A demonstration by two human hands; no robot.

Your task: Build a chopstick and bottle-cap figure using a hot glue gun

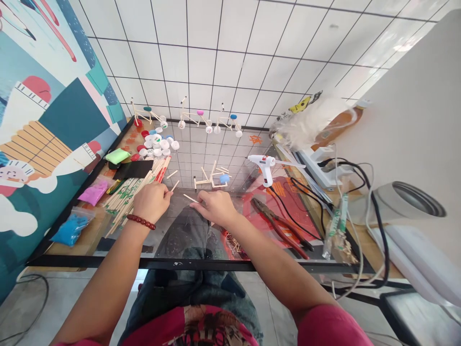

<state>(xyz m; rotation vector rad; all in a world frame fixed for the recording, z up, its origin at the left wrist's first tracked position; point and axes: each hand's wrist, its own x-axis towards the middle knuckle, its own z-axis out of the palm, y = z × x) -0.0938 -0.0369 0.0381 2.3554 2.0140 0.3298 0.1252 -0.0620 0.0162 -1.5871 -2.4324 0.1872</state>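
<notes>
My left hand is closed on a short wooden stick, whose tip points away to the upper right. A second short stick is pinched between the thumb and fingers of my right hand. The two sticks are apart. Just beyond my right hand lies a partly built stick frame with a light blue piece at its right end. A few loose stick pieces lie nearby. Beside my left hand is a pile of wooden chopsticks, some in printed wrappers.
A white glue gun and red-handled pliers lie to the right, near a power strip and cables. Bottle caps are heaped at back left. Several small stick models with cap wheels line the wall. Clay bags sit left.
</notes>
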